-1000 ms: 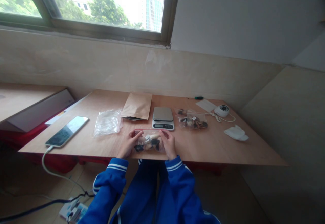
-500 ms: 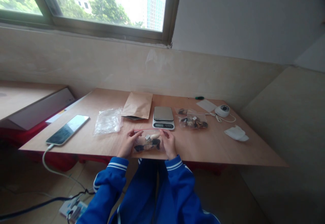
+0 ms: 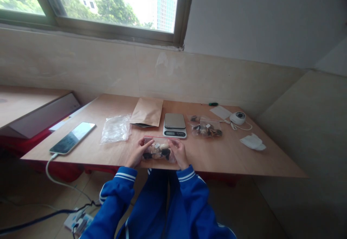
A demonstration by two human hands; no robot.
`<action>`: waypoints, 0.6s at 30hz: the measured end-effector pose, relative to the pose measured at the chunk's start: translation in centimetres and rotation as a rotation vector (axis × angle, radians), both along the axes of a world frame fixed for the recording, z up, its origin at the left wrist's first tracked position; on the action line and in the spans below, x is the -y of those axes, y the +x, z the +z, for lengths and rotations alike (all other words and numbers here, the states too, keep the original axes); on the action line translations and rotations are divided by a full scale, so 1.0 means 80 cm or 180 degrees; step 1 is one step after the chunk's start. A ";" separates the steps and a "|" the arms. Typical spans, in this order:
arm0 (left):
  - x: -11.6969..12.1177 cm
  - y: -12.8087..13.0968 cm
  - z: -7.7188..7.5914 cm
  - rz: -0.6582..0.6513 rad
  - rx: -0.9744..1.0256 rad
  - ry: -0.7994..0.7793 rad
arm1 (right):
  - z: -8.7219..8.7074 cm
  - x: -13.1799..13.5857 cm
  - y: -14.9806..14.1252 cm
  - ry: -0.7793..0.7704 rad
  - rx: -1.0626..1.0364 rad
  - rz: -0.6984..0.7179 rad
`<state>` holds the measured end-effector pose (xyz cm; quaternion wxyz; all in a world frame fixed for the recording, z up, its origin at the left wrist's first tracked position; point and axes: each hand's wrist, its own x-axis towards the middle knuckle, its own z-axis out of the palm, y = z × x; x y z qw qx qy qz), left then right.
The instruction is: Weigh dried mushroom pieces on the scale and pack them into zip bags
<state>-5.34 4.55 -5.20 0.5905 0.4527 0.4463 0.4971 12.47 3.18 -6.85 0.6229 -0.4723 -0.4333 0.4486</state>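
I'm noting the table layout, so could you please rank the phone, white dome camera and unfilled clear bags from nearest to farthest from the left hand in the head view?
From the left hand:
1. Unfilled clear bags: ahead and left.
2. Phone: farther left, beyond the bags.
3. White dome camera: far right and ahead.

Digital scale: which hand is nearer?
Right. The right hand is just in front of the scale, on the person's side; the left hand is farther off, in front and to its left.
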 end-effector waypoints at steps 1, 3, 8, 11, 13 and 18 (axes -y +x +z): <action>0.000 0.000 -0.001 0.0020 -0.0043 0.0026 | 0.000 0.000 0.000 0.0010 0.0017 0.0007; -0.001 -0.001 -0.003 0.0083 -0.0112 0.0039 | 0.001 0.000 -0.001 0.0037 0.0047 -0.0009; -0.002 -0.002 -0.004 0.0141 -0.0122 -0.0033 | 0.002 0.001 -0.001 0.0135 0.0111 0.0022; 0.000 -0.001 -0.003 0.0228 -0.0141 -0.0108 | 0.001 0.001 0.000 0.0217 0.0161 0.0019; 0.001 -0.001 -0.002 0.0293 -0.0180 -0.0189 | 0.001 0.002 0.001 0.0276 0.0208 0.0058; 0.001 -0.001 -0.004 0.0271 -0.0174 -0.0228 | -0.001 0.000 0.001 0.0285 0.0263 0.0099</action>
